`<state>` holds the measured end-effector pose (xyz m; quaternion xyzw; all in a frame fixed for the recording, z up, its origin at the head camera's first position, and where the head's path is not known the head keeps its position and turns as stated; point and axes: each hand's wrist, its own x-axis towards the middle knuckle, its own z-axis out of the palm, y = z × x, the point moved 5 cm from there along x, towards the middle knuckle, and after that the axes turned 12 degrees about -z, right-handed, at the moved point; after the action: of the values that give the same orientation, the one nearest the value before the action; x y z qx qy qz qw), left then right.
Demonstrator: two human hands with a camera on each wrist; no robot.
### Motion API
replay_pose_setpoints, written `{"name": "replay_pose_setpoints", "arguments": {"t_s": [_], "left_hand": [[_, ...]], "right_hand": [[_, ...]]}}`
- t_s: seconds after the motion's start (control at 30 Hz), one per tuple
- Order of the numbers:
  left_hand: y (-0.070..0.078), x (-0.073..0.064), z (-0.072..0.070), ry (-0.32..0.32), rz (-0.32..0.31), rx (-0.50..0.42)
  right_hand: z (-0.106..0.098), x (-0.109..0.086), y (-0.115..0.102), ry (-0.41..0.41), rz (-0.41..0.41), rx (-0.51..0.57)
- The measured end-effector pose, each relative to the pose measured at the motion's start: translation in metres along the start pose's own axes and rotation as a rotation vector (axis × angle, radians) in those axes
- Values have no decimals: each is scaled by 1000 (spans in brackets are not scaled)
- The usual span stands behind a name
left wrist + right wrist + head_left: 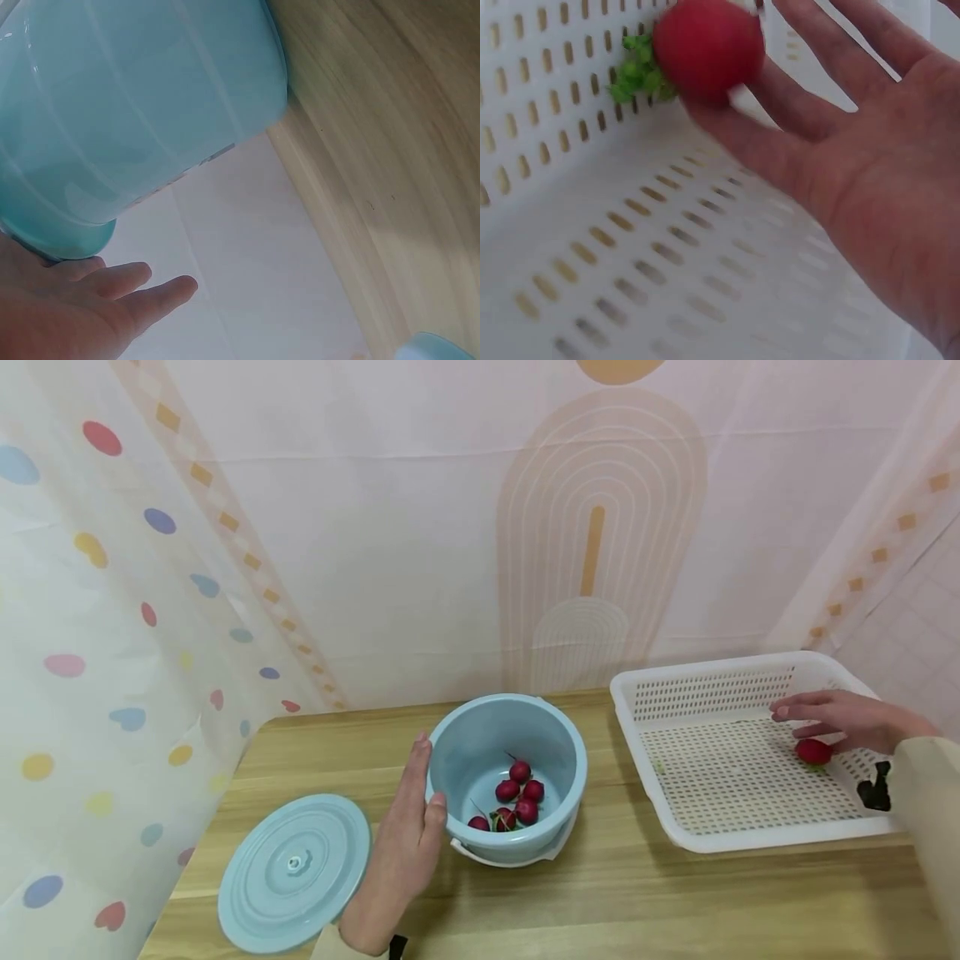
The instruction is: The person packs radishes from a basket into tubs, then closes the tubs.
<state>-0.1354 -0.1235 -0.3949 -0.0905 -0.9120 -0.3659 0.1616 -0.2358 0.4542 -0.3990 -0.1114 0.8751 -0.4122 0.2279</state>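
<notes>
My right hand is inside the white perforated basket, pinching a red radish between thumb and index finger while the other fingers stay extended. Green leaf stubs show on that radish in the right wrist view, close to the basket wall. With fingers straight, my left hand rests against the left side of the light blue bucket. Several red radishes lie on the bucket's floor, some with thin roots. In the left wrist view the fingers extend beneath the bucket's rim.
A round light blue lid lies on the wooden table, left of the bucket. The bucket's white handle hangs down at its front. Behind the table hangs a patterned curtain; another spotted sheet hangs at the left.
</notes>
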Motion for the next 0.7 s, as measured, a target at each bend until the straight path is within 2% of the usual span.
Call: {"name": "replay_pose_setpoints", "arguments": {"t_s": [0.13, 0.27, 0.3, 0.37, 0.47, 0.53, 0.6, 0.7], "left_hand": [[-1, -1, 1, 6, 5, -6], [-1, 0, 0, 15, 14, -7], [-1, 0, 0, 18, 20, -8], [-1, 0, 0, 25, 32, -4], [-1, 0, -1, 32, 36, -3], [-1, 1, -2, 29, 30, -1], [-2, 1, -2, 19, 12, -3], [-2, 1, -1, 3, -11, 9]], "right_hand": [[8, 2, 1, -42, -45, 103], [16, 5, -9, -143, -178, 280], [17, 6, -11, -155, -195, 292], [20, 7, -16, -172, -211, 243], [22, 6, -19, -170, -140, 56], [23, 3, -18, -198, -94, -18], [24, 1, -16, -226, -57, -15], [26, -1, -9, -245, -14, 63]]}}
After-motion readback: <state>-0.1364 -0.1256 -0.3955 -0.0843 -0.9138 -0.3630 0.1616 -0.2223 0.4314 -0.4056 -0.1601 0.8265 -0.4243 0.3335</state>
